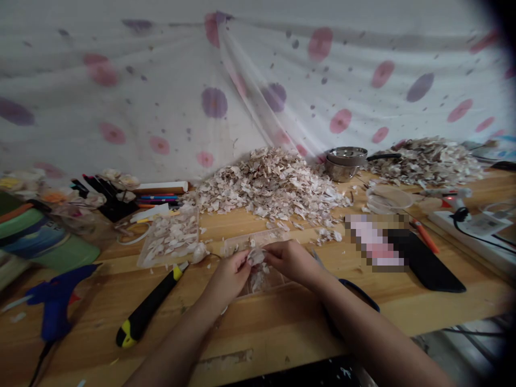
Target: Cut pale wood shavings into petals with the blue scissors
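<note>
Near the middle of the table my left hand (233, 273) and my right hand (292, 260) come together, fingers pinched on a thin, pale, shell-like flake (256, 257). What the fingertips cover is hidden. Under them lies a clear plastic tray (278, 235) with more flakes in it. A pale, flower-like piece (199, 251) sits left of the tray. A black and yellow utility knife (150, 306) lies to the left of my left hand. Scissors with dark handles (358, 294) are partly hidden under my right forearm.
Behind the tray rises a big heap of flakes (270, 185); a second heap (431, 161) lies back right beside metal bowls (344, 164). At left are a blue glue gun (58, 301) and a green container (44, 236). A black phone-like slab (429, 263) and a power strip (475, 226) lie right.
</note>
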`<state>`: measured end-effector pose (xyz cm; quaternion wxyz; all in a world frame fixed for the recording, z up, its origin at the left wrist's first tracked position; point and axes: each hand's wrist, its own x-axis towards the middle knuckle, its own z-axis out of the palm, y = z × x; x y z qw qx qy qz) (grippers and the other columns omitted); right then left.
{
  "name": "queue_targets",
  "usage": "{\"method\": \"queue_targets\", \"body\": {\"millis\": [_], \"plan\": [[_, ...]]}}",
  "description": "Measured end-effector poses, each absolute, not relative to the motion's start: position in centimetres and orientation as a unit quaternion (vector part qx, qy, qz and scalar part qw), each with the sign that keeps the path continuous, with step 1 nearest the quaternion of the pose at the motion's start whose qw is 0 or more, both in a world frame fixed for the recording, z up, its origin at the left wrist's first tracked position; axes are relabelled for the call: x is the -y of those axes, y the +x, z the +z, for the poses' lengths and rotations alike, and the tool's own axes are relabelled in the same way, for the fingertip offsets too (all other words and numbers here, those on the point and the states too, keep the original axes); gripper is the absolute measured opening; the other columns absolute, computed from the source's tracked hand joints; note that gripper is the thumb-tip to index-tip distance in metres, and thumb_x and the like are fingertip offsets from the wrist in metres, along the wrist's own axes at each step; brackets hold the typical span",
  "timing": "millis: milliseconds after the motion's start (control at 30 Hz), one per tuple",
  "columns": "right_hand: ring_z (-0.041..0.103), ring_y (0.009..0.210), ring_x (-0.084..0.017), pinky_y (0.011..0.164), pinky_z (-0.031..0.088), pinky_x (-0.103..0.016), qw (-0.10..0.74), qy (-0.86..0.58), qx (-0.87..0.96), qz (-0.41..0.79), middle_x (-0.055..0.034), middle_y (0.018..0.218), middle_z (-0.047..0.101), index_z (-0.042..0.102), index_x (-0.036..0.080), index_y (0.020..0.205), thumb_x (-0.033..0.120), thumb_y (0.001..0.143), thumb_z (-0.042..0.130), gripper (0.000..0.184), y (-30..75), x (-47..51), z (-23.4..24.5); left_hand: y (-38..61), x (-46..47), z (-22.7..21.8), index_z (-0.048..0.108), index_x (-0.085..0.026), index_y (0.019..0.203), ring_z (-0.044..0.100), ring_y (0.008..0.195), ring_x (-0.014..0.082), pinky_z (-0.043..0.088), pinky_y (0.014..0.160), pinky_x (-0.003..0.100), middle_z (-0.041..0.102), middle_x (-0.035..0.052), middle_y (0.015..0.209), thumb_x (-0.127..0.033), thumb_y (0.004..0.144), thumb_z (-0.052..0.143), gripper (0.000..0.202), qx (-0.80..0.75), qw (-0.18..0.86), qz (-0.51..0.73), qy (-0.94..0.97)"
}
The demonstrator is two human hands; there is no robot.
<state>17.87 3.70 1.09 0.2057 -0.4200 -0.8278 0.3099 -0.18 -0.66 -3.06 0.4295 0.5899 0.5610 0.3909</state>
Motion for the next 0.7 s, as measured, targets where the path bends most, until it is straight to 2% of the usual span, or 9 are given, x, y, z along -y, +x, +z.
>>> {"method": "queue_targets", "body": {"millis": [100,333,433,567,700], "plan": [[0.041,0.051,-0.01,0.05,0.027,-0.021,0.212,-0.427,0.828,0.295,0.001,0.055,0.057,0.075,0.017,0.079,0.017,0.082,0.051,0.023,17.8,-3.8,1.0,-0.5,0.6,-3.5,0.065,-0.021,0.109,0.066,0.091,0.0212,0.051,0.082,0.032,0.072,0.0068,0.1,-0.03,0.085,0.047,0.031,-0.571,0.387,0.373,0.621],[0.05,0.053,-0.011,0.052,0.034,-0.021,0.259,-0.431,0.809,0.305,-0.0011,0.067,0.067,0.073,0.018,0.096,0.019,0.084,0.05,0.026,18.0,-4.1,0.1,-0.5,0.6,-3.7,0.06,-0.019,0.118,0.066,0.098,0.0202,0.05,0.085,0.031,0.071,0.009,0.106,-0.03,0.084,0.048,0.037,-0.556,0.386,0.396,0.621],[0.055,0.056,-0.011,0.054,0.038,-0.021,0.279,-0.433,0.806,0.292,-0.0015,0.071,0.07,0.073,0.019,0.096,0.018,0.083,0.052,0.025,18.2,-4.2,0.0,-0.5,0.8,-3.3,0.059,-0.016,0.117,0.067,0.089,0.0204,0.052,0.077,0.03,0.071,0.0096,0.098,-0.034,0.083,0.051,0.04,-0.581,0.369,0.398,0.606],[0.06,0.063,-0.013,0.059,0.042,-0.021,0.288,-0.419,0.821,0.259,-0.0032,0.078,0.073,0.073,0.019,0.095,0.015,0.081,0.053,0.024,18.3,-4.2,0.1,-0.4,1.1,-2.2,0.064,-0.015,0.102,0.063,0.07,0.0178,0.05,0.063,0.027,0.068,0.0057,0.079,-0.041,0.08,0.054,0.036,-0.609,0.344,0.381,0.604],[0.063,0.065,-0.014,0.062,0.045,-0.022,0.286,-0.421,0.823,0.252,-0.0052,0.082,0.074,0.073,0.019,0.096,0.015,0.081,0.053,0.025,18.2,-4.0,0.3,-0.4,1.3,-1.7,0.065,-0.016,0.095,0.061,0.065,0.0166,0.047,0.059,0.025,0.067,0.0031,0.072,-0.04,0.077,0.056,0.031,-0.619,0.324,0.361,0.618]]}}
